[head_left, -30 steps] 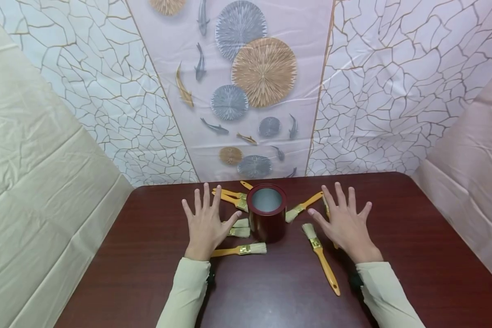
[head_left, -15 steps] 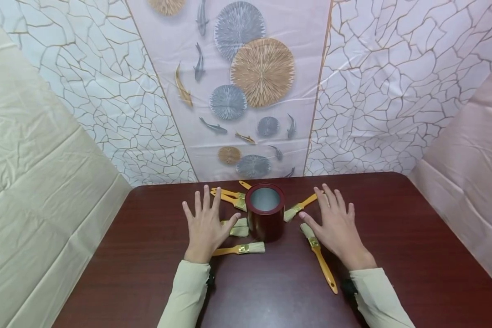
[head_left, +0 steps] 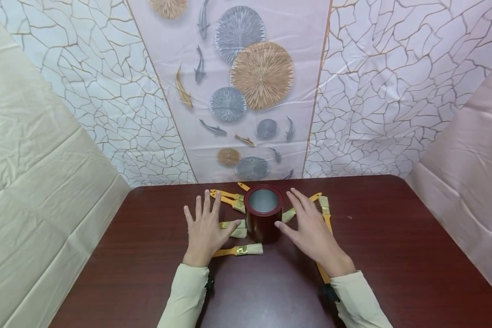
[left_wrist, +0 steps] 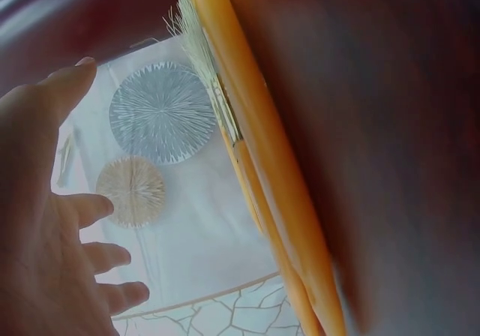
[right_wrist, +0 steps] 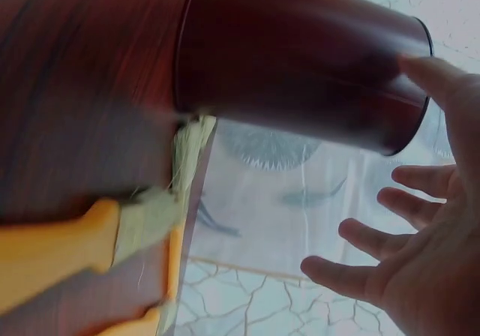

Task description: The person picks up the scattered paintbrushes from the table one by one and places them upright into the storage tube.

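Note:
A dark red cylindrical can (head_left: pixel 264 228), open at the top and grey inside, stands upright near the back middle of the table. Close at its right side is my right hand (head_left: pixel 313 232), fingers extended and holding nothing; in the right wrist view the thumb overlaps the can's upper end. My left hand (head_left: pixel 205 234) hovers with spread fingers over the paintbrushes on the can's left. One paintbrush (head_left: pixel 246 249) with a yellow handle and pale bristles lies nearest that hand's wrist. Under my right forearm another paintbrush (head_left: pixel 322 273) is mostly hidden.
Several more yellow-handled brushes lie around the can, including a pair (head_left: pixel 229 198) at back left and a brush (head_left: pixel 325 209) at right. The dark wooden table (head_left: pixel 406 255) ends at a patterned cloth backdrop (head_left: pixel 270 150), with plain cloth walls on both sides.
My right hand has moved left from above the right-hand brushes to the can's side, uncovering one brush and covering another. The left hand has stayed nearly still.

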The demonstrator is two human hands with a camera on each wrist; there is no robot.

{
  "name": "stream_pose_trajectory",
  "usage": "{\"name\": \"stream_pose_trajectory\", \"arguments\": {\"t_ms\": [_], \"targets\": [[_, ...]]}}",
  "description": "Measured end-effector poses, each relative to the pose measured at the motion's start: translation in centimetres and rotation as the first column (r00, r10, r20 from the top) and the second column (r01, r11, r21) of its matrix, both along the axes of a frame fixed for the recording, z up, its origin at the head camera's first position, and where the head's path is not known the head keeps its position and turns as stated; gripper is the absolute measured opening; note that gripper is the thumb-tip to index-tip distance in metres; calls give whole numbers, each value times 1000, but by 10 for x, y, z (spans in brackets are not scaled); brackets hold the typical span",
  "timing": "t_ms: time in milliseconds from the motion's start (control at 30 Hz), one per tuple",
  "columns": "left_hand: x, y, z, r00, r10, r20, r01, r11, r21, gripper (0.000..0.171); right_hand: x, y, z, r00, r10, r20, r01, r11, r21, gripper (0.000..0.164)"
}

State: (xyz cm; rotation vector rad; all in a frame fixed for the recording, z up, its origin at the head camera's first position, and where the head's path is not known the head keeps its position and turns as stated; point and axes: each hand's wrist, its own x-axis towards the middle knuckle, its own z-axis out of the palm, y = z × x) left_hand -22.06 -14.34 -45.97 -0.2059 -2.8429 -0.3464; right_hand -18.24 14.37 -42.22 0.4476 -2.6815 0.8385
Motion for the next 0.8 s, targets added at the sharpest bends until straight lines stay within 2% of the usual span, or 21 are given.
{"name": "stream_pose_trajectory", "arguments": {"t_ms": [100, 267, 533, 800], "targets": [[1, 2, 0, 1000, -2, 3, 2, 1000, 3, 102, -2, -10, 3, 999, 19, 41, -17, 999, -42, 92], [4, 5, 0, 1000, 2, 1, -2, 1000, -15, 102, -9, -23, 2, 998, 33, 61, -27, 995, -96, 95], [5, 7, -4, 1000, -6, 11, 6, 1000, -26, 101, -17, -36, -6, 993, -16, 115, 35, 985, -167, 95], [5, 5, -2, 1000, -7, 28, 7, 1000, 1, 97, -24, -45, -11, 992, -12, 126, 43, 968, -246, 94]]}}
